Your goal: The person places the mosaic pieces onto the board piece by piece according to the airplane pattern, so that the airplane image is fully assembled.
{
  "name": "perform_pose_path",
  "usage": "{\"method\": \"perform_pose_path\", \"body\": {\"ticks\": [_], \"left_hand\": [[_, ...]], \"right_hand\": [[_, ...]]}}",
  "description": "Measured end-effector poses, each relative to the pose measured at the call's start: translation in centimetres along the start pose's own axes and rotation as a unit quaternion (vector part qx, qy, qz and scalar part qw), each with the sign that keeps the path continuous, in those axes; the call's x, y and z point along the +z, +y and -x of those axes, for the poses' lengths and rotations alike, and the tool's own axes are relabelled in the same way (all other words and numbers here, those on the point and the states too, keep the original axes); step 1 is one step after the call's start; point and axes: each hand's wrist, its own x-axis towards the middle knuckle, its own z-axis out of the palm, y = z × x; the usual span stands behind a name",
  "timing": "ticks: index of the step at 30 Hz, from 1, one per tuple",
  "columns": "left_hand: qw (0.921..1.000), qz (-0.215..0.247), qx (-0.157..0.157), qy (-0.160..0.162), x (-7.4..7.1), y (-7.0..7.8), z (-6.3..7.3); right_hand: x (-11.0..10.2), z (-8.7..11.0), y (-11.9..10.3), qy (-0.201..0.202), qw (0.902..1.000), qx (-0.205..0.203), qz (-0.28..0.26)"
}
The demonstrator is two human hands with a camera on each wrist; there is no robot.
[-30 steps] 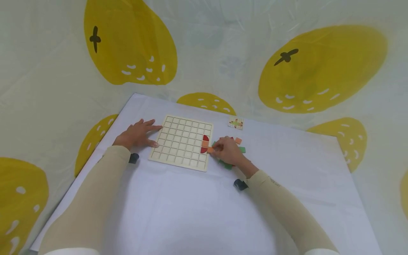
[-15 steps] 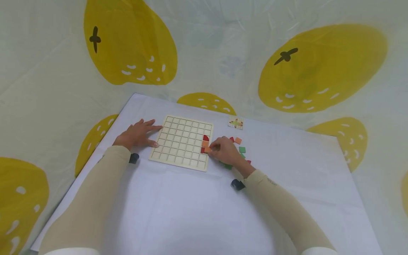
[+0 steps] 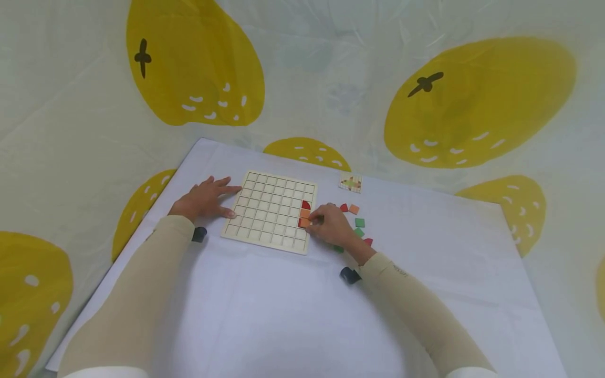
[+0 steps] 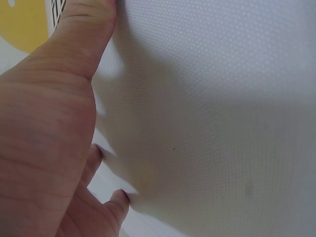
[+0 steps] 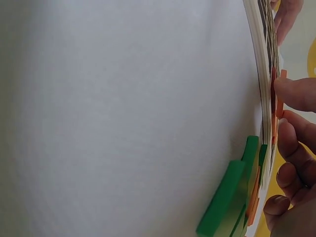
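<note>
- Orange tile point(image 3: 305, 222): held over the board's right edge, partly hiding a red piece point(image 3: 300, 223) in the head view; the right wrist view shows it raised off the board surface.
- Handling, as judged: light, stiff, fairly smooth, not readily broken; best taken by two opposite side edges, keeping the underside free.
- Right hand point(image 3: 332, 223): pinches the orange tile between thumb and fingertip.
- Board point(image 3: 266, 206): gridded, flat on the worktop point(image 3: 264, 304); a second orange tile point(image 3: 304, 213) and a red quarter-round point(image 3: 306, 205) lie along its right edge.
- Left hand point(image 3: 204, 198): grasps nothing; fingers spread, thumb and a fingertip touching the board's left edge.
- Loose pieces, right of the board: green tile point(image 3: 360, 222), red wedge point(image 3: 344, 207).
- Pattern card point(image 3: 350, 182): near the worktop's far edge.
</note>
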Motion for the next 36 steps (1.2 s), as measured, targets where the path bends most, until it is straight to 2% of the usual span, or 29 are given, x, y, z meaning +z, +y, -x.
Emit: {"method": "perform_pose_path", "body": {"ticks": [17,26,36], "left_hand": [[1.0,-0.001,-0.009,-0.002,-0.1,0.3,0.1],[1.0,-0.005,-0.004,0.001,0.0,0.3,0.1],[0.9999,-0.008,-0.008,0.005,-0.1,0.4,0.4]], "right_hand": [[0.2,-0.2,-1.1,-0.004,0.9998,0.015,-0.014],[0.8,-0.4,-1.4,0.012,0.9997,-0.005,-0.023],[1.1,-0.6,-1.7,0.012,0.9998,-0.002,-0.018]]}}
